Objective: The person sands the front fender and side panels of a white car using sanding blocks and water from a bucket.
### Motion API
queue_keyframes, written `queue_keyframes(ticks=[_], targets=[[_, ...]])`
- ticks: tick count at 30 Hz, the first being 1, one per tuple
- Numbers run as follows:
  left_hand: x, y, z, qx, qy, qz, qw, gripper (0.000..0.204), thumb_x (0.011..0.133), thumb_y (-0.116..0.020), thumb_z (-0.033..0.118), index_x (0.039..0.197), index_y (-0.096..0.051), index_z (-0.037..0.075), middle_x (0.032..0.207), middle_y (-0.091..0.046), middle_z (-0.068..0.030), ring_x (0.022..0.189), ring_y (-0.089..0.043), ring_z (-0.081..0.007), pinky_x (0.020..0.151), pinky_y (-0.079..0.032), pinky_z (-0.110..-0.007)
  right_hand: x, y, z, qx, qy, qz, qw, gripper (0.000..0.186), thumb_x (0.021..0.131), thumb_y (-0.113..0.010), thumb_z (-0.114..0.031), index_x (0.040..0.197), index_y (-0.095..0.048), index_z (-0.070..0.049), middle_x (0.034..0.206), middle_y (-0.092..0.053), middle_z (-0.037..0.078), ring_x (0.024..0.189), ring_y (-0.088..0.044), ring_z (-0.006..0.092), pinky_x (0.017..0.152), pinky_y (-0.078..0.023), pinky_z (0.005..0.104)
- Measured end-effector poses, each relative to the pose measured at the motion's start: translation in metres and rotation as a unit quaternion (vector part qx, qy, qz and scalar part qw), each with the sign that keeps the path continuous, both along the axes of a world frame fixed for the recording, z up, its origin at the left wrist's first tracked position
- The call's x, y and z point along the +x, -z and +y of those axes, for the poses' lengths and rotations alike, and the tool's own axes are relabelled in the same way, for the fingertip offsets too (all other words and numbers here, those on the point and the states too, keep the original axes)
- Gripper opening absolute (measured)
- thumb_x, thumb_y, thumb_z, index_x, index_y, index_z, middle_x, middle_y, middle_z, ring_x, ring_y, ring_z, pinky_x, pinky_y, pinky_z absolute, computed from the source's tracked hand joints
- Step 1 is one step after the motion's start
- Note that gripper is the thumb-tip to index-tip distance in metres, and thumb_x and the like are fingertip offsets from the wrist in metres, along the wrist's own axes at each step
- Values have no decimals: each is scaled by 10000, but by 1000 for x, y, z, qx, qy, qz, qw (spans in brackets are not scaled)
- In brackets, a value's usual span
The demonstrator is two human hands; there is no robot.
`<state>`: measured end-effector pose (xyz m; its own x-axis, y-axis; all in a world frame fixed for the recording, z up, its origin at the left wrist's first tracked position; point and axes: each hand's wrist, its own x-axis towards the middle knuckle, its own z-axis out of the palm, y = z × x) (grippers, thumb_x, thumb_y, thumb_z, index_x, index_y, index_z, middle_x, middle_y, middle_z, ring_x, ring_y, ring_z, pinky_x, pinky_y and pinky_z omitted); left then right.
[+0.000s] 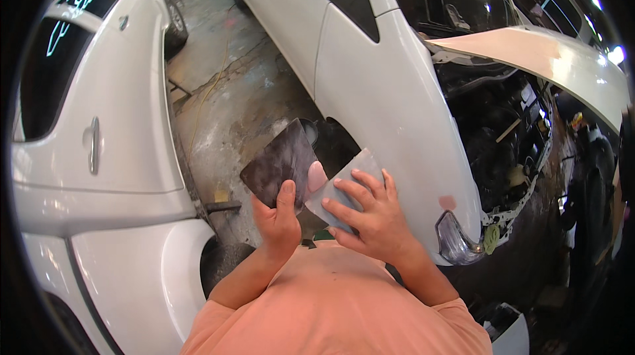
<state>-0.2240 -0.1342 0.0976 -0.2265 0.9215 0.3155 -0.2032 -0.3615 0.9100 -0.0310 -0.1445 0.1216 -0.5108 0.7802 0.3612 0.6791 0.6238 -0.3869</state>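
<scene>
My left hand (278, 226) grips a dark, smudged square board (281, 160) by its near edge, with the thumb lying on top. A lump of pink body filler (316, 176) sits at the board's right edge. In my right hand (374, 219) is a thin grey spreader (360, 162), fingers spread flat over its upper face. The spreader's left edge meets the board beside the pink filler. To the right, the white car fender (410, 110) carries a small pinkish patch (448, 203) above the headlight opening.
Close on my left stands another white vehicle (132, 163). The car on the right has its hood (549, 54) raised over an exposed engine bay (496, 123). A chrome-edged lamp (456, 239) is at the fender's front, with a green cloth (491, 239) beside it. A yellow cord (210, 94) crosses the concrete floor.
</scene>
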Motion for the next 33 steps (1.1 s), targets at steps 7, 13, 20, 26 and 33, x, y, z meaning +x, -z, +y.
queue_keyframes(ticks=[7, 13, 20, 26, 33], targets=[[34, 4, 74, 13, 6, -51, 999, 332, 1002, -572, 53, 1321, -485, 19, 1264, -594, -89, 1118, -592, -176, 984, -483, -337, 50, 45, 7, -333, 67, 463, 818, 540, 830, -695, -283, 1345, -575, -173, 1377, -537, 86, 1367, -435, 313, 1065, -387, 610], [74, -4, 124, -22, 145, -85, 986, 335, 999, -583, 68, 1313, -474, 27, 1228, -598, -82, 1090, -595, -162, 959, -491, -329, 76, 55, -13, -332, -16, 844, 421, 605, 909, -612, -350, 1427, -467, -74, 1451, -472, 119, 1339, -484, 302, 1071, -447, 561], [110, 8, 187, -87, 344, -76, 932, 320, 998, -587, 65, 1288, -464, 9, 1186, -578, -64, 1029, -557, -117, 934, -456, -273, 25, 37, 1, -4, 478, 323, 817, 595, 782, -771, -336, 1324, -604, -160, 1413, -484, 117, 1290, -470, 339, 1083, -375, 538], [112, 9, 215, -64, 501, -91, 858, 321, 998, -571, 52, 1304, -478, 18, 1233, -597, -82, 1085, -585, -150, 960, -473, -326, -32, 4, 44, 80, 594, 57, 798, 556, 748, -792, -299, 1279, -647, -222, 1422, -476, 117, 1317, -414, 376, 1093, -260, 637], [100, 7, 224, -47, 561, -91, 821, 368, 995, -566, 38, 1347, -464, 9, 1292, -582, -107, 1132, -579, -170, 986, -470, -337, -70, -5, 59, 75, 646, 29, 759, 556, 739, -799, -292, 1269, -650, -212, 1414, -486, 97, 1315, -420, 351, 1083, -267, 635]])
